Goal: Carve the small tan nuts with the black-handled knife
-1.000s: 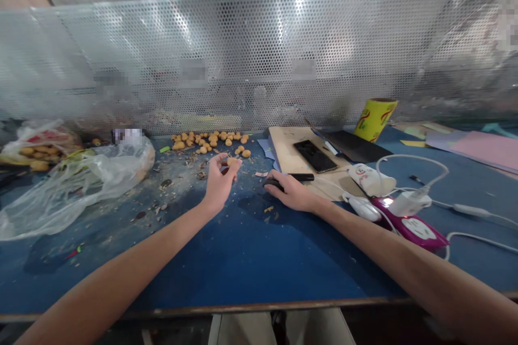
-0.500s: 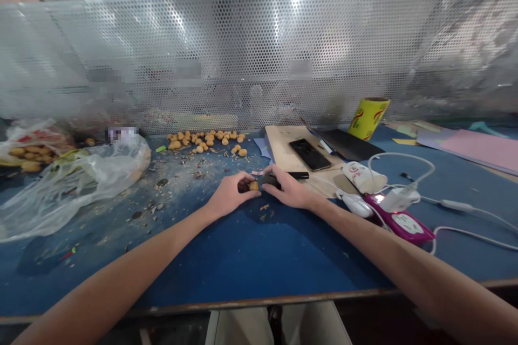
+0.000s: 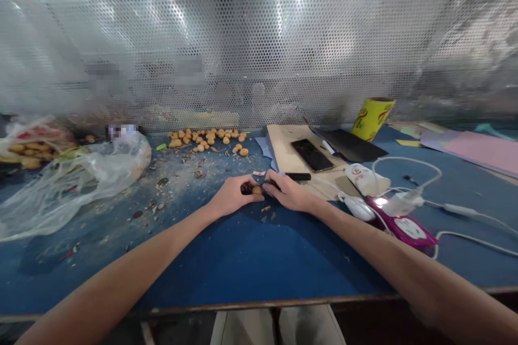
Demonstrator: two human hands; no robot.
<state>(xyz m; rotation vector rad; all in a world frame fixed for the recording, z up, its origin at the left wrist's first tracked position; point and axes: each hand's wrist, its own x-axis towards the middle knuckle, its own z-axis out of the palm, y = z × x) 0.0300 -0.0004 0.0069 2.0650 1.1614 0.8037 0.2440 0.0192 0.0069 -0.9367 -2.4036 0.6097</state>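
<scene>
My left hand (image 3: 234, 194) is curled around a small round brown-yellow piece (image 3: 256, 190), which shows between its thumb and fingers. Just to the right, my right hand (image 3: 287, 192) has its fingers pressed together around something dark, mostly hidden. The fingertips of both hands are close to each other above the blue table (image 3: 251, 264). Small yellowish crumbs (image 3: 266, 208) lie below them. Behind the hands, several round tan pieces (image 3: 210, 136) are spread near the mesh screen.
Plastic bags (image 3: 81, 178) lie at the left beside scattered debris. A phone (image 3: 311, 154) rests on a beige board (image 3: 279, 137). To the right are a black marker (image 3: 298, 176), a yellow roll (image 3: 371, 118), a magenta power strip (image 3: 404, 226) with white cables, and pink paper (image 3: 485, 148).
The camera view has shifted slightly. My right hand's fingers have closed in nearer my left hand, and the dark thing by them shows less than before.
</scene>
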